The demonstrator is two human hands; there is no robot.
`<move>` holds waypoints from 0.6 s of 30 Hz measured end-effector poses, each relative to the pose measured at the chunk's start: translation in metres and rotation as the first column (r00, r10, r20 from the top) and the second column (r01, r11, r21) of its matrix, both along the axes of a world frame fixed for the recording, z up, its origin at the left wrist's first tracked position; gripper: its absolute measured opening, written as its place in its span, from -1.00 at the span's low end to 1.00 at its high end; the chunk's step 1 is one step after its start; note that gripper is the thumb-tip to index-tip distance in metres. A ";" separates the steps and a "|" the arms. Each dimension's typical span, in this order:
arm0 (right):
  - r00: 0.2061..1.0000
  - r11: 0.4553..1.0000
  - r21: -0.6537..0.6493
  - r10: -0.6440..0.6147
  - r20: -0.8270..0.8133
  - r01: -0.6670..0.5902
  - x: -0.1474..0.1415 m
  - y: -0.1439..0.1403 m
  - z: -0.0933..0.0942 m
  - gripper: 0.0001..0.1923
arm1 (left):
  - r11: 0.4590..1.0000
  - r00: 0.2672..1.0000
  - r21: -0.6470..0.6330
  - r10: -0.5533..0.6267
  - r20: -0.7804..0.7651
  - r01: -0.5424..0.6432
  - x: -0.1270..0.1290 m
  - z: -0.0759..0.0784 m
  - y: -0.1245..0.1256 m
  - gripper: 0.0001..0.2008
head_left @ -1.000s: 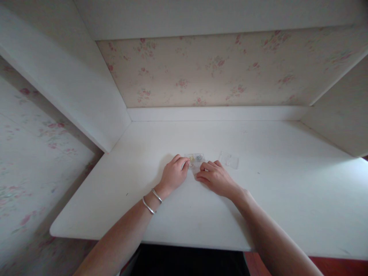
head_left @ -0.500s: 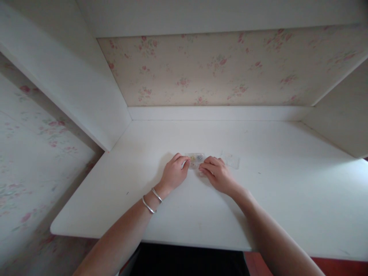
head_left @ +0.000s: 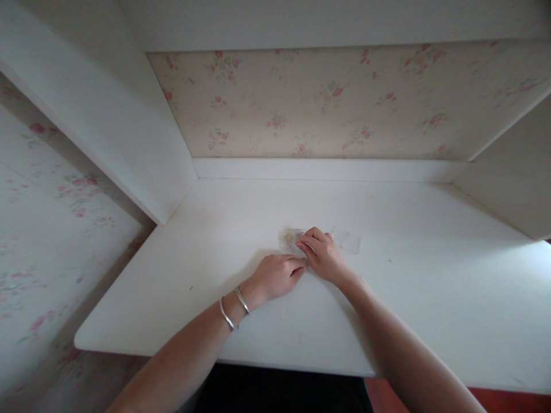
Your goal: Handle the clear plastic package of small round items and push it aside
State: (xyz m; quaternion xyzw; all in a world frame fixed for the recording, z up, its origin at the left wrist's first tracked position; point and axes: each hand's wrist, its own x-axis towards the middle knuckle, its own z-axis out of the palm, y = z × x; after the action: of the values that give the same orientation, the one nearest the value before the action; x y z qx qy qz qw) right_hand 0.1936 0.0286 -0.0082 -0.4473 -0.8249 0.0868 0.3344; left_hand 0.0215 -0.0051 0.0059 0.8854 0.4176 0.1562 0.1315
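A small clear plastic case [head_left: 284, 244] lies flat on the white desk, with a tiny yellowish item [head_left: 288, 236] and a greyish one inside. My right hand [head_left: 322, 256] is over the case's right part, thumb and fingers pinched together at its near side. My left hand [head_left: 279, 275] lies just in front of the case. Its fingertips are closed together close to my right thumb; whatever they pinch is hidden or too small to name. Right of my right hand is a flat clear plastic piece [head_left: 349, 242], perhaps the case's lid; my hand covers the area between them.
The white desktop [head_left: 413, 310] carries a tiny dark speck [head_left: 191, 288] on the left and another small speck [head_left: 390, 261] on the right. A low white ledge [head_left: 327, 170] and floral wallpaper [head_left: 275, 103] stand behind. White upright panels flank the desk on both sides.
My left hand has moved from the case's left edge toward me and to the right, near my right fingertips. My right hand has shifted slightly left over the case.
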 end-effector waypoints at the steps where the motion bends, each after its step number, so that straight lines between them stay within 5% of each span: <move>1: 1.000 1.000 0.000 0.003 0.020 -0.003 -0.001 0.001 0.000 -0.79 | 1.000 1.000 0.000 0.012 -0.013 -0.012 0.002 -0.001 -0.001 -0.76; 18: 0.987 0.980 0.119 -0.157 -0.046 0.161 0.022 -0.002 0.003 -0.74 | 0.999 0.995 -0.012 0.047 -0.084 -0.048 0.007 -0.001 0.000 -0.71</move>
State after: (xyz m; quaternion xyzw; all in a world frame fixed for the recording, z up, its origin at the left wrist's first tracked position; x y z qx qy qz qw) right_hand 0.2151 0.0269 -0.0052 -0.4888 -0.7842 0.0170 0.3819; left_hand 0.0286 -0.0049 0.0047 0.8800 0.4448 0.1190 0.1165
